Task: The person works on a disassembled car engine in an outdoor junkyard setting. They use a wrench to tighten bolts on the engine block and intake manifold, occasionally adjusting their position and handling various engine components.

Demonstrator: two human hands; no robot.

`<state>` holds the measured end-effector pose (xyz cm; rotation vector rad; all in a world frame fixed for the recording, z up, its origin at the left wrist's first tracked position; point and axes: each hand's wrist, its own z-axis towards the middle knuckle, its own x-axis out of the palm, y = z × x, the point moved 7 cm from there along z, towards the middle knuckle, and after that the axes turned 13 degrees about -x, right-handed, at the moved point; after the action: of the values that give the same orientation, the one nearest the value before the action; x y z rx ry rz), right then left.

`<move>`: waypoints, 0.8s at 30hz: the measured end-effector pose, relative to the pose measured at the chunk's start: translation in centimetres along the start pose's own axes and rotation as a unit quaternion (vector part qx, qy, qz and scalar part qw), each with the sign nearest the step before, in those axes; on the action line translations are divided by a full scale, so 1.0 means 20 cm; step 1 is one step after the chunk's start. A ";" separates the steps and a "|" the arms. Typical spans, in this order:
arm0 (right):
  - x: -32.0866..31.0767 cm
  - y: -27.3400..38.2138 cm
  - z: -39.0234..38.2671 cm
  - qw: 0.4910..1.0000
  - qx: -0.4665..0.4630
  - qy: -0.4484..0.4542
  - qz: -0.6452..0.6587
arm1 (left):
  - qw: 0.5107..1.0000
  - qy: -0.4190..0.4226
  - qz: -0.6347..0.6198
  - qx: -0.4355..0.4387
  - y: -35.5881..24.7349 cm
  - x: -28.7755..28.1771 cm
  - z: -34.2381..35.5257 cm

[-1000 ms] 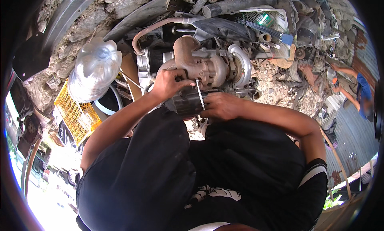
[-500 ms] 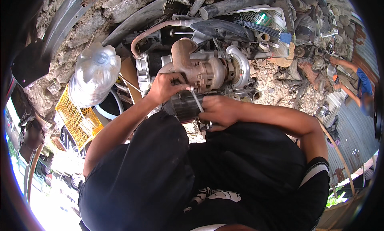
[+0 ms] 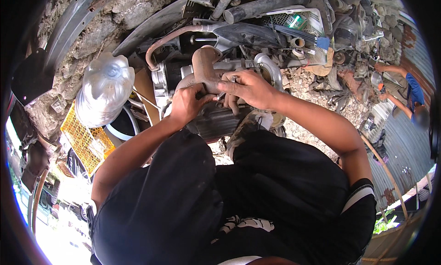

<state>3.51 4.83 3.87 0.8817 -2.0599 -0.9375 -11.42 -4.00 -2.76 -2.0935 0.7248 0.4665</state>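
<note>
A rusty engine manifold with a thick upright elbow pipe (image 3: 205,65) sits on an engine block (image 3: 212,122) in front of me. My left hand (image 3: 187,101) is closed at the pipe's near side, thumb and forefinger pinched at the end of a wrench (image 3: 220,97). Just to the right, my right hand (image 3: 251,88) is bent over the manifold with its fingers curled round the wrench. Most of the wrench is hidden under that hand. A silver turbocharger housing (image 3: 271,72) lies beyond my right hand.
To the left stand a clear plastic bottle (image 3: 105,83) and a yellow crate (image 3: 85,138). Pipes (image 3: 266,7) and a white basket (image 3: 317,19) of parts lie behind the engine. Gravel (image 3: 308,93) spreads to the right, where another person in blue (image 3: 415,90) works.
My right hand has moved up and forward from below the manifold to its top, swinging the wrench with it. My left hand stays at the wrench's end.
</note>
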 end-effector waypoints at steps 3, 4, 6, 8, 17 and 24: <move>0.00 0.04 0.00 0.984 -0.065 0.021 -0.164 | 1.000 0.006 0.001 -0.021 0.01 0.00 0.01; -0.01 0.06 -0.01 0.973 -0.084 0.002 -0.217 | 1.000 0.013 0.004 -0.029 0.00 -0.01 0.00; -0.01 0.07 -0.03 0.955 -0.150 -0.047 -0.252 | 0.999 0.028 0.008 -0.043 -0.03 -0.03 -0.01; -0.03 0.09 -0.04 0.929 -0.216 -0.091 -0.285 | 1.000 0.020 0.016 -0.011 -0.05 -0.03 -0.01; -0.03 0.11 -0.03 0.894 -0.271 -0.128 -0.333 | 0.996 -0.022 -0.052 0.072 -0.12 -0.05 -0.06; -0.12 0.02 0.00 0.923 -0.182 -0.173 -0.293 | 0.988 -0.006 -0.117 0.103 -0.12 -0.03 -0.09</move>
<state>4.62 6.94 3.39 1.2149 -1.8160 -1.8466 -10.29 -4.19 0.08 -1.9482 0.4890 0.2622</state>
